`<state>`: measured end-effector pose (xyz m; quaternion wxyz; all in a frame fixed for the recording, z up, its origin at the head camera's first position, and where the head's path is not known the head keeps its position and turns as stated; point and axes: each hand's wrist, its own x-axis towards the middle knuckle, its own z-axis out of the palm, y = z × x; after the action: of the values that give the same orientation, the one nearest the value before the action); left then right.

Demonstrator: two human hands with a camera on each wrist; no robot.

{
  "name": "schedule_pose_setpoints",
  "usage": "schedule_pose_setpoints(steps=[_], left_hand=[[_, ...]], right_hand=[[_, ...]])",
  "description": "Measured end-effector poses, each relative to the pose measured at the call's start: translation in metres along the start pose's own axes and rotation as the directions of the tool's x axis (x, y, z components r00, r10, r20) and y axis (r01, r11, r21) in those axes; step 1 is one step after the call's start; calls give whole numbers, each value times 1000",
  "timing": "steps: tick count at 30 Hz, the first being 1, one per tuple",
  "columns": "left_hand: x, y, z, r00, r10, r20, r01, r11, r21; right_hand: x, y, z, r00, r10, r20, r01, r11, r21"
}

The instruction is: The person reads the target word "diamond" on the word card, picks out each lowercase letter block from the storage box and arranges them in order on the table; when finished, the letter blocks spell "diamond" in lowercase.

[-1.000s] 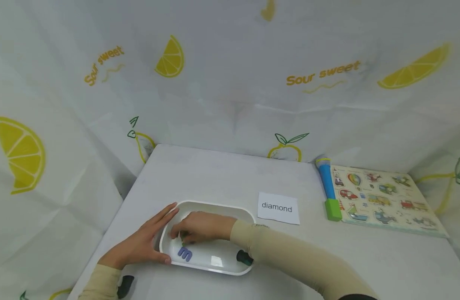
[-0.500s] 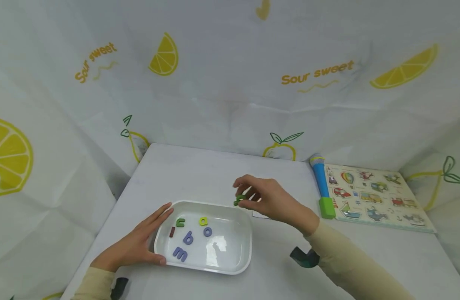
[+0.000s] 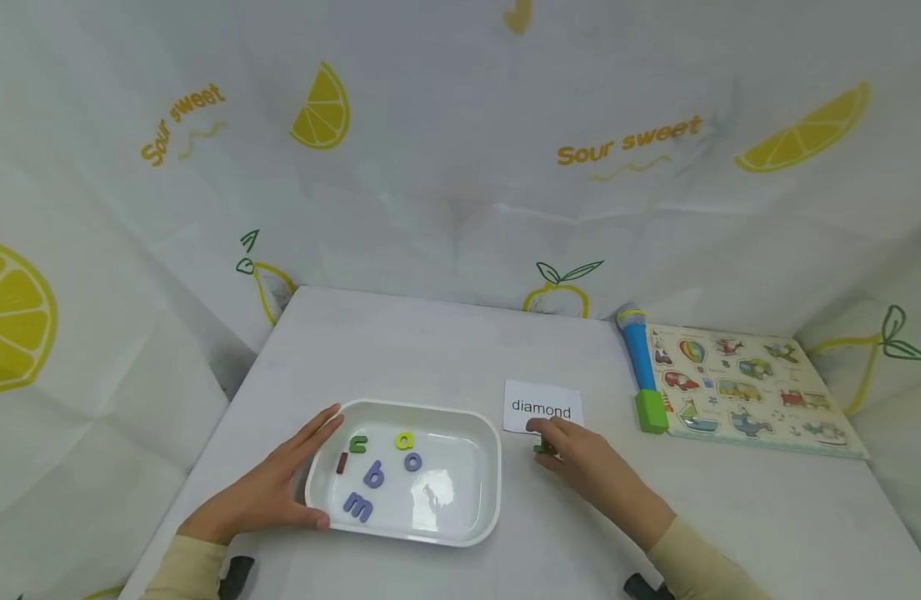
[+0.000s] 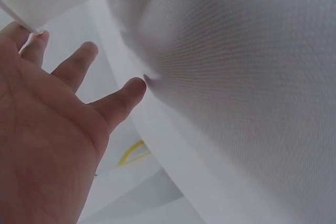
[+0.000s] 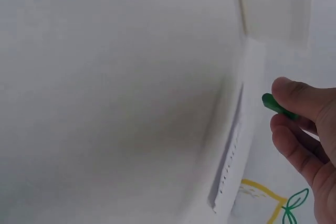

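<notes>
White letter tray (image 3: 460, 467): rounded corners, glossy, flat on the tabletop (image 3: 400, 346), loose letters lying in its left half.
Left hand (image 3: 268, 496): fingers straight and spread, thumb well away from them, gripping nothing; fingertips touch the tray's rim at the far left corner, thumb at the near left one.
Right hand (image 3: 591, 467): right of the tray, fingers bent, thumb and fingertips clamped on the green held letter (image 3: 541, 448).
Word card (image 3: 541, 396): white paper printed "diamond", right of the tray; the right fingers overlap its near edge, touching or not I cannot tell.
Purple m (image 3: 358, 507): tilted, near the tray's front.
Purple b (image 3: 373, 475): behind the m.
Green held letter: plain bright green, edge-on in the wrist view, so which letter cannot be told.
Green n (image 3: 358, 439), yellow a (image 3: 404, 440), purple o (image 3: 419, 462): farther back, well apart.
Brown bar (image 3: 342, 462): thin, beside the n.
</notes>
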<state>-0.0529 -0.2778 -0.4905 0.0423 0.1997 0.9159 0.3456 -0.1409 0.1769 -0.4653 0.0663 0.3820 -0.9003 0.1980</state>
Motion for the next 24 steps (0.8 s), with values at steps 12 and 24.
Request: schedule_pose_setpoints(steps=[12,24], left_hand=[[-1,0,0,1000,13,-6,-13,1000,18],[-1,-1,0,999,38,-15,-38,999,8]], right_hand=[[-15,-8,18,976,41,216,-46,999,15],[-6,-10,24,987,8,160,-33,987,155]])
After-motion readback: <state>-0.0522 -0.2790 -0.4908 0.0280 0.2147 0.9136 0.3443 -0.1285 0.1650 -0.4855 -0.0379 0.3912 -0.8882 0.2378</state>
